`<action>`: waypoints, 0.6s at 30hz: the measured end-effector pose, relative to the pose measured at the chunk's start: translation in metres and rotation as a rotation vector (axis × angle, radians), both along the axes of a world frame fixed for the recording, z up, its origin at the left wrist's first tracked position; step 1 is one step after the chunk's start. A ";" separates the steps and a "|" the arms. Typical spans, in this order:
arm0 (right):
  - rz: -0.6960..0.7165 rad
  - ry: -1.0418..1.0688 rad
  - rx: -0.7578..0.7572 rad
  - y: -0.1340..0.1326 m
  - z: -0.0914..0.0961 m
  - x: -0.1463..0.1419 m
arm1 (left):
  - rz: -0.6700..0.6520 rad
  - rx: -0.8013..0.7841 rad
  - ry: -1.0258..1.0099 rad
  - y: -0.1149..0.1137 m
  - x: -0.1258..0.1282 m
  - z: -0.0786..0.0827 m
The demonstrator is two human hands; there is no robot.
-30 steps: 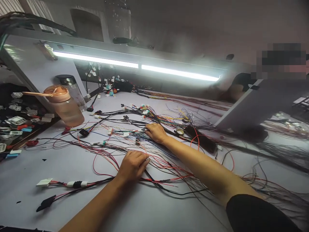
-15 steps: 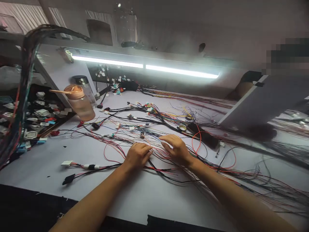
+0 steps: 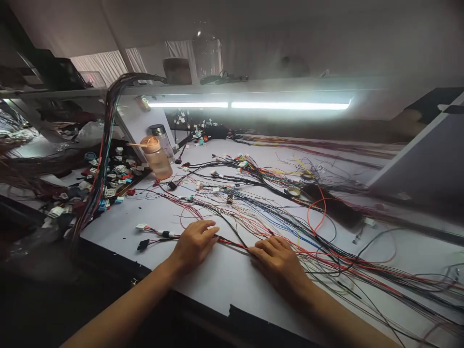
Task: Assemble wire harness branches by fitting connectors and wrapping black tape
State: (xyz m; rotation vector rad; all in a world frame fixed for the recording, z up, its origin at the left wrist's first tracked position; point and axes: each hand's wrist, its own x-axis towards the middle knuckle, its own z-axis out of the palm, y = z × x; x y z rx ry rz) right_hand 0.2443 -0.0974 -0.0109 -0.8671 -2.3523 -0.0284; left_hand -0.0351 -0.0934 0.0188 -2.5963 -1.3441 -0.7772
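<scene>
My left hand [image 3: 197, 241] is closed round a thin wire harness [image 3: 232, 242] of red and black wires, close to the table's front. The harness ends to the left in a white connector [image 3: 141, 226] and a black connector [image 3: 143, 245]. Farther right along the same wires is my right hand [image 3: 278, 258], its fingers curled over them and the thumb side hidden. A black cable [image 3: 232, 226] runs down to the right hand's fingertips. Beyond both hands a loose spread of red, blue and black wires [image 3: 282, 224] crosses the white tabletop [image 3: 221, 282].
A peach-lidded bottle [image 3: 158, 162] stands in front of a dark-lidded bottle [image 3: 163, 140]. At left, a thick hanging wire bundle [image 3: 105, 145] passes a pile of connectors [image 3: 116, 176]. A tape roll [image 3: 293, 192] lies near a black sleeve [image 3: 331, 208]. A panel [image 3: 416, 164] rises at right.
The view has swung left. My right hand has come down from above the wires onto the harness, palm lower and fingers closed. My left hand stays on the harness.
</scene>
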 end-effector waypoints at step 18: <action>0.118 -0.009 0.036 0.000 0.001 0.002 | 0.046 -0.028 -0.080 -0.013 -0.045 -0.002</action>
